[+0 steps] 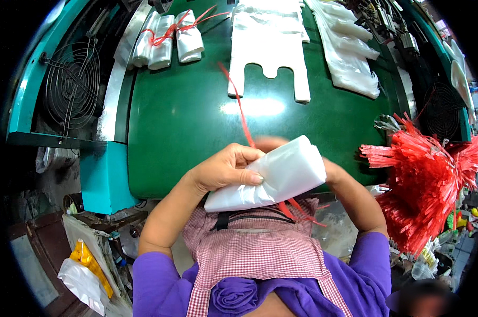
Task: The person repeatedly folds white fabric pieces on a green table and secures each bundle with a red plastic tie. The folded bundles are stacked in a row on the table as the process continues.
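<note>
Left hand [223, 169] grip clamps the folded white plastic-bag bundle [270, 177] steady near the green bench [181, 121]; thin red tie strip [239, 105] wraps it. Right hand [331, 171] hidden behind: grip unreadable.

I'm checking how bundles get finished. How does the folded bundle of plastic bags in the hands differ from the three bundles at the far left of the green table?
The bundle in hand is off the table, gripped by the left hand, with the right hand mostly hidden behind it; the three far bundles lie on the green table, untouched. A loose red string runs up from the held one; the far ones are tied with red string. Both are folded whitish plastic bags.
</note>
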`<state>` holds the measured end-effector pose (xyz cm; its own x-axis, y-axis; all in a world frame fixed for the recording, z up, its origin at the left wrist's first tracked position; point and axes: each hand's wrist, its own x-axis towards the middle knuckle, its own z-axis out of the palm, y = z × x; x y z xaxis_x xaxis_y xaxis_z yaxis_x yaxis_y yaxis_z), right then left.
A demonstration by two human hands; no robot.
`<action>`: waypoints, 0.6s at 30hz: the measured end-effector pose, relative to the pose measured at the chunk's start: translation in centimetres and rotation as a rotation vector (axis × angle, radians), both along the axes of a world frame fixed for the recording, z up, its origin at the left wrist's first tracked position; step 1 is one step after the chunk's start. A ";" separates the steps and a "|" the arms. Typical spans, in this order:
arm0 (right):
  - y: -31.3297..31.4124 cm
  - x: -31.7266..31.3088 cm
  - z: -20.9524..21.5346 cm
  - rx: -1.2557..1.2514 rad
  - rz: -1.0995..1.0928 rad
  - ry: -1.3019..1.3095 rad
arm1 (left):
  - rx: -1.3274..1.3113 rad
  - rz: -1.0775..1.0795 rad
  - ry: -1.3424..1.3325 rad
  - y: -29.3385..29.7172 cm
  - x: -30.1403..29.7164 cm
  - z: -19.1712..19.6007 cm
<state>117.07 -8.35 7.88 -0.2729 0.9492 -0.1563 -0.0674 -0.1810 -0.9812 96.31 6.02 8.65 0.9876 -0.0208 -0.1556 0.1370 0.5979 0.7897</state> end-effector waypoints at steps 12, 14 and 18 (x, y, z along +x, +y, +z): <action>-6.7 25.6 3.0 0.279 -1.511 -1.056 | 0.307 0.399 0.102 1.8 -0.5 -0.8; -3.8 19.9 4.0 0.339 -1.387 -1.153 | 0.397 0.422 0.111 1.5 0.3 -1.3; -0.2 0.1 1.4 0.085 -0.355 -0.623 | 0.459 0.360 0.105 1.2 2.0 -1.2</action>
<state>117.13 -8.59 9.25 0.1701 0.9799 -0.1041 0.4687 -0.1734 -0.8662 98.29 7.27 7.45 0.8988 0.4056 -0.1665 0.0802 0.2212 0.9719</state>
